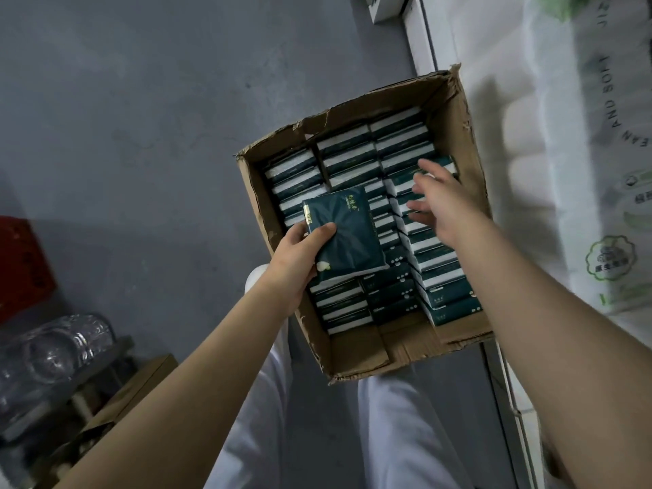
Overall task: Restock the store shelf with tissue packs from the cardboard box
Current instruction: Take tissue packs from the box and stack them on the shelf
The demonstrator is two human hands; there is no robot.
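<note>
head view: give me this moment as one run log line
left hand: holds tissue pack | right hand: open over boxed packs | cardboard box: mostly full

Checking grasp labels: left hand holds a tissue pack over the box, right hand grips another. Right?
Head view: the right hand grips nothing, fingers spread open over the packs in the cardboard box. The left hand holds a tissue pack.
</note>
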